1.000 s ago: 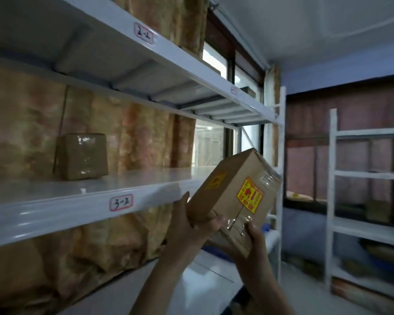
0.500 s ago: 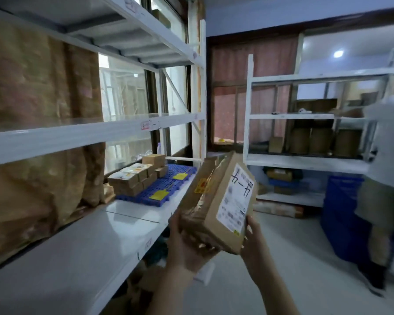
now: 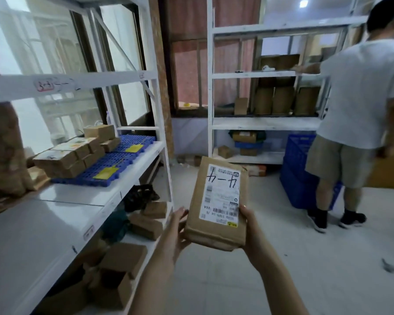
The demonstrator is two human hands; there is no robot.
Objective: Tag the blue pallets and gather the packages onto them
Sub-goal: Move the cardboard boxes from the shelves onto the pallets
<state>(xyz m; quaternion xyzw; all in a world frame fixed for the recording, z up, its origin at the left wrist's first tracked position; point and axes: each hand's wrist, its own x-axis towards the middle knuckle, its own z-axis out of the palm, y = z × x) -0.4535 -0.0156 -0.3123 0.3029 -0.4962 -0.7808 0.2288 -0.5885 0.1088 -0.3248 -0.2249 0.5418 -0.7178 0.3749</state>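
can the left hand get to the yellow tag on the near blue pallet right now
Probably not yet. The left hand is shut on the package together with the right hand. The tag lies uncovered on the pallet, so the way looks free once the hand lets go.

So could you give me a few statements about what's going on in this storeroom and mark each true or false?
1. Both hands hold the package. True: left hand and right hand grip its lower sides.
2. The package's white label faces the camera. True.
3. The blue pallets lie on the floor. False: they sit on the white shelf.
4. The pallets are bare. False: stacked boxes and yellow tags sit on them.
5. Another person stands at right. True.
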